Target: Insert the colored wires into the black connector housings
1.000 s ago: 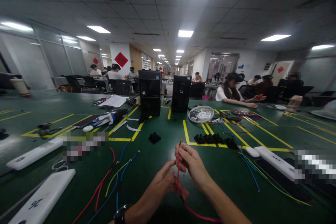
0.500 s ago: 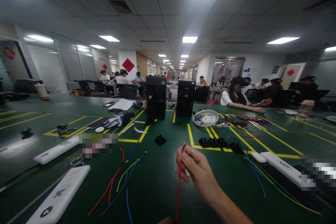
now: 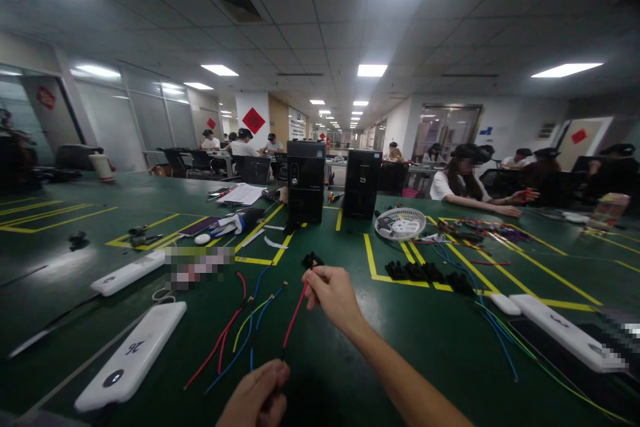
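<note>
Pinching red wire [image 3: 294, 320] near upper end with right hand [image 3: 330, 293], grip clamped on it at center of frame; clamping lower part with left hand [image 3: 257, 390], fingers together, bottom center. Running slantwise and near straight between both. Handle as light, thin, bendy but springy; probably smooth-sleeved, a bit slippery, hardly fragile. Best held just behind the end. Note dark green counter [image 3: 425, 333], flat, marked with yellow tape [image 3: 370, 257]; loose wires [image 3: 227, 331] left of center, black parts [image 3: 415, 271] and white basket [image 3: 400, 236] right of center, black towers [image 3: 306, 187] upper center. Beyond, see office-like room, ceiling lights [image 3: 372, 71], seated people [image 3: 445, 187].
</note>
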A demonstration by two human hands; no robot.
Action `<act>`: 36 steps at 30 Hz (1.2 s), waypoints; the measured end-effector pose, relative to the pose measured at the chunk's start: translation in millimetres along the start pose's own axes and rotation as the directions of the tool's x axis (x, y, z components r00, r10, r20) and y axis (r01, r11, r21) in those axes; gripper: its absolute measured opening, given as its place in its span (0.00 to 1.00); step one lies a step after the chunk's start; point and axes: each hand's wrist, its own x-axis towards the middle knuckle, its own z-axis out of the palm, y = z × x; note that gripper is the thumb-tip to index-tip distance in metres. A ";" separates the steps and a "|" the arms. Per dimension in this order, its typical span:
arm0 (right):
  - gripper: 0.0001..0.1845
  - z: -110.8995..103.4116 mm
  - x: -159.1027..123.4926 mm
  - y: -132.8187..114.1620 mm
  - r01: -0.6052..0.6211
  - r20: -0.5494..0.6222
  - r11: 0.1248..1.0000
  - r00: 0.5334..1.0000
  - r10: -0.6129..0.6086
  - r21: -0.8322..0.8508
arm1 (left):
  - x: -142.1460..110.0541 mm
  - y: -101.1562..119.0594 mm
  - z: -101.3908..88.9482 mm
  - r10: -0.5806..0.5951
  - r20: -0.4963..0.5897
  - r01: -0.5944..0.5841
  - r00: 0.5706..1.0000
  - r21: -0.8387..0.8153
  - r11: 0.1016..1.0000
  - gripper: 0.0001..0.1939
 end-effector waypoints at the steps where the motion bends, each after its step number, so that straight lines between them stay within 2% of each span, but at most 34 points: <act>1: 0.15 8.0 12.9 11.0 -0.033 0.000 0.998 0.999 0.033 -0.045 | 3.1 2.3 -3.0 -0.012 -0.028 0.011 1.000 -0.023 1.000 0.20; 3: 0.14 24.1 37.5 29.4 -0.111 0.068 0.989 0.991 0.118 -0.100 | 10.2 7.3 -8.9 0.011 -0.091 -0.015 0.996 -0.036 0.999 0.23; 7: 0.13 45.5 69.0 48.8 -0.147 0.216 0.976 0.960 0.180 -0.163 | 25.0 21.0 -23.2 0.147 -0.200 -0.131 0.969 0.093 0.987 0.34; 9: 0.14 43.5 70.0 52.3 -0.139 0.240 0.966 0.952 0.191 -0.219 | 30.7 26.6 -32.9 0.148 -0.230 -0.116 0.962 0.148 0.982 0.33; 11: 0.14 28.6 60.4 53.6 -0.117 0.225 0.949 0.956 0.187 -0.293 | 35.0 29.2 -44.3 0.153 -0.248 -0.108 0.957 0.185 0.977 0.33; 14: 0.12 -20.7 31.3 51.2 -0.084 0.127 0.890 0.980 0.156 -0.449 | 41.6 30.3 -66.2 0.207 -0.251 -0.139 0.946 0.264 0.955 0.42; 17: 0.12 -96.6 -6.0 44.1 -0.119 -0.039 0.760 0.992 0.123 -0.638 | 52.3 35.7 -95.6 0.246 -0.202 -0.120 0.948 0.487 0.865 0.47; 18: 0.13 -125.2 -18.8 41.8 -0.165 -0.118 0.672 0.986 0.116 -0.722 | 57.0 39.1 -106.2 0.289 -0.180 -0.129 0.940 0.596 0.792 0.46; 19: 0.14 -154.3 -31.3 40.1 -0.233 -0.204 0.573 0.972 0.116 -0.786 | 62.0 43.2 -116.4 0.374 -0.176 -0.152 0.911 0.700 0.698 0.45; 21: 0.15 -210.1 -54.7 39.4 -0.356 -0.339 0.434 0.933 0.120 -0.827 | 72.6 52.6 -132.5 0.557 -0.097 -0.195 0.825 0.876 0.442 0.42; 23: 0.15 -257.2 -75.1 43.3 -0.480 -0.463 0.293 0.877 0.128 -0.827 | 82.6 62.9 -138.5 0.658 0.010 -0.154 0.753 0.975 0.161 0.37; 24: 0.14 -275.9 -83.8 46.8 -0.521 -0.504 0.231 0.853 0.132 -0.822 | 87.1 67.8 -136.5 0.669 0.053 -0.114 0.742 0.992 0.047 0.35; 25: 0.14 -290.8 -91.4 51.3 -0.551 -0.534 0.178 0.835 0.137 -0.815 | 91.4 72.5 -131.0 0.656 0.087 -0.080 0.750 0.996 -0.041 0.33; 27: 0.12 -310.4 -102.5 62.2 -0.579 -0.564 0.101 0.813 0.145 -0.809 | 100.0 80.2 -110.4 0.597 0.149 -0.084 0.789 0.987 -0.136 0.32; 28: 0.11 -315.9 -106.0 67.9 -0.585 -0.571 0.074 0.807 0.148 -0.808 | 104.9 83.2 -96.1 0.555 0.196 -0.133 0.808 0.979 -0.152 0.32; 31: 0.10 -323.4 -109.1 82.9 -0.581 -0.571 0.029 0.806 0.155 -0.813 | 125.3 87.8 -44.6 0.481 0.317 -0.301 0.817 0.947 -0.111 0.32; 34: 0.09 -326.7 -107.1 89.7 -0.564 -0.556 0.018 0.818 0.150 -0.826 | 159.3 85.4 8.8 0.442 0.389 -0.401 0.808 0.913 -0.072 0.32; 36: 0.11 -328.0 -106.4 88.9 -0.564 -0.560 0.004 0.821 0.111 -0.826 | 189.0 78.4 42.1 0.435 0.447 -0.468 0.781 0.881 -0.065 0.33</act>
